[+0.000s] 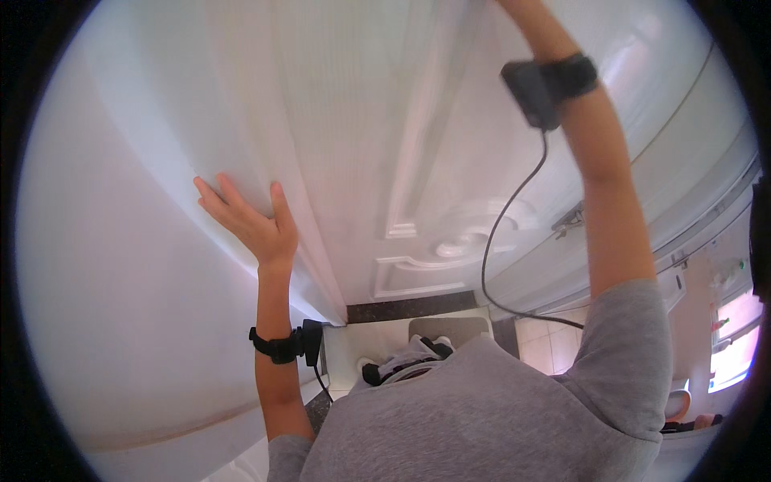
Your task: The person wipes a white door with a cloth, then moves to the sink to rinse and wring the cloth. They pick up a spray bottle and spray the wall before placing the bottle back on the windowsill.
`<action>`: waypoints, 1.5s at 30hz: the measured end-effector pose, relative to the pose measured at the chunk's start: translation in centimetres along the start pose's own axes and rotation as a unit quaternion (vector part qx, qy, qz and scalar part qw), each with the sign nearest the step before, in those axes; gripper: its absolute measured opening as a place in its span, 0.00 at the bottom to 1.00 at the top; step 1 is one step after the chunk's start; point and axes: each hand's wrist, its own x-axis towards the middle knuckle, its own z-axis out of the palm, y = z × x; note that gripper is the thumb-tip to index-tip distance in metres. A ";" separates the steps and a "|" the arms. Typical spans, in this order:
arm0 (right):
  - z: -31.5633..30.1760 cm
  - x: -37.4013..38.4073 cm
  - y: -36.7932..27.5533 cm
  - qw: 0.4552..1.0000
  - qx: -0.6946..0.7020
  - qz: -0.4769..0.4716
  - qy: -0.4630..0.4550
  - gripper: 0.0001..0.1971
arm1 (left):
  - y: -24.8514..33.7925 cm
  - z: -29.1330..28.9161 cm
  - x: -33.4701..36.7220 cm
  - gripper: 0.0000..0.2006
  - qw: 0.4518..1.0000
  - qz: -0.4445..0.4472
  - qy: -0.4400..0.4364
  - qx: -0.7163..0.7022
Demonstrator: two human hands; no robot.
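White door (345,161), long axis upright, left hand (267,234) nearby with fingers apart, right hand out of view.

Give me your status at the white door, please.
Left hand open near white door frame, contact unclear. Right hand beyond top edge. Panelled door ahead; dark cable hangs in front.

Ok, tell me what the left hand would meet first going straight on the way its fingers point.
Most likely the white wall, just up and left of the left hand in the picture; depth is unclear, so I can't tell if they already touch.
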 end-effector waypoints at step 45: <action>-13.0 -26.5 -3.6 0.987 -0.021 0.135 -0.083 0.24 | 12.8 11.1 5.4 0.24 0.978 0.052 -0.188 -0.077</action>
